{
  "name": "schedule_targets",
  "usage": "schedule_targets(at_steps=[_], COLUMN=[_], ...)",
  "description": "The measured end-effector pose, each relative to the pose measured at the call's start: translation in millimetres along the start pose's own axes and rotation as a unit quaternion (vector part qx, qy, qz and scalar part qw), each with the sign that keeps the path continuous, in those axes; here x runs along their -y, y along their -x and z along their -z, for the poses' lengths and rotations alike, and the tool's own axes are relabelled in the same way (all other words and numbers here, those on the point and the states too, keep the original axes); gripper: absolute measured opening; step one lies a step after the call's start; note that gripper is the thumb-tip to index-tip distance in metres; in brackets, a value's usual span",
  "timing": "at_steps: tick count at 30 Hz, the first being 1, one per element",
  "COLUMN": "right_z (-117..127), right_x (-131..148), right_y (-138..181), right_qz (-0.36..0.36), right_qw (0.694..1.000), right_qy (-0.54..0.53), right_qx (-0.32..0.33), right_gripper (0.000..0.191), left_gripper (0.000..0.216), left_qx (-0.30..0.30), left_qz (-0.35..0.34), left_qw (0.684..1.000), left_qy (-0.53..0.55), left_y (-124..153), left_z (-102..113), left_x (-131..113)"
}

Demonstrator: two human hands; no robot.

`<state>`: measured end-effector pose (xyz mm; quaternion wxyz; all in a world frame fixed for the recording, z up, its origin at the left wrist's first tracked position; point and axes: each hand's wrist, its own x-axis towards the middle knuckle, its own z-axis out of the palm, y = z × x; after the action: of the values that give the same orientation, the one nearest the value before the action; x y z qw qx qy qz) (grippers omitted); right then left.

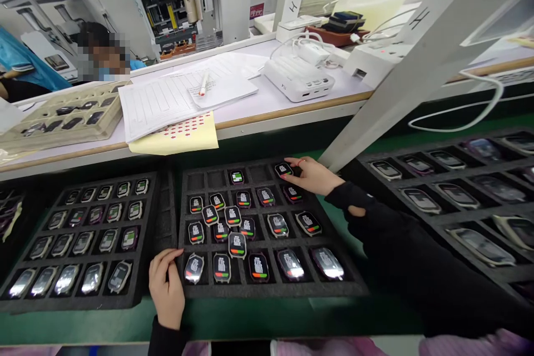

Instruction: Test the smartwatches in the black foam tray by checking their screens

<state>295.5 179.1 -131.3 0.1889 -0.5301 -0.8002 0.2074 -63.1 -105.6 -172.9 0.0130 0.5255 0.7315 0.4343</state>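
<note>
**A:** What looks most likely to go wrong here?

**B:** Not the left tray (79, 303). Its watches sit one to a pocket, so they seem fairly safe. The risk is in the middle tray (271, 290), where several loose watches (237, 245) lie across the foam ribs instead of in pockets, some nearly touching or overlapping.

**A:** What could disturb them?

**B:** A bump from the left hand (167, 289), perhaps. It rests at the tray's left edge, fingers loosely curled and apparently holding nothing, close to the bottom-left watch. A careless shift could nudge the tray, and the pile could slide, scuffing the screens.

**A:** And the other hand?

**B:** The right hand (314, 176) is reaching over the tray's far corner, half open, its fingertips (287, 162) at the top watch (283, 169). I can't tell whether it has a real grip. Its dark sleeve (375, 233) crosses the tray's right side, so it could catch a watch by the edge. Further right, the right tray (434, 219) lies close by, another place for a dropped watch to land hard.

**A:** How do the watches look?

**B:** They have black bodies and glossy faces, each showing a white label with a coloured bar, mostly red and green. The print is too small to read. The bottom row catches a strong glare.
</note>
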Motion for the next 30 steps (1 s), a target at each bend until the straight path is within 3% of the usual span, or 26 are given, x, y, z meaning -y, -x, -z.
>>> schedule_targets(at_steps=[3,9,16,22,30], right_z=[9,12,-10,-24,-48], right_x=[6,53,96,120,149], right_y=[12,60,100,111,109], right_qz=[0.008,0.093,0.151,0.136,0.131], right_qw=[1.000,0.986,0.961,0.959,0.972], right_qy=[-0.004,-0.050,-0.082,-0.052,-0.006], right_qx=[0.011,0.128,0.216,0.241,0.194], right_gripper=[0.029,0.034,0.034,0.049,0.059], left_gripper=[0.025,0.027,0.047,0.051,0.045], left_qx=[0.036,0.109,0.234,0.274,0.302], left_qz=[0.016,0.046,-0.065,-0.116,-0.148], left_qw=[0.999,0.993,0.967,0.952,0.938], left_qy=[-0.012,-0.020,-0.071,-0.077,-0.081], left_y=[-3,-27,-64,-86,-107], left_z=[6,11,-11,-27,-44], left_x=[-4,-26,-60,-67,-66])
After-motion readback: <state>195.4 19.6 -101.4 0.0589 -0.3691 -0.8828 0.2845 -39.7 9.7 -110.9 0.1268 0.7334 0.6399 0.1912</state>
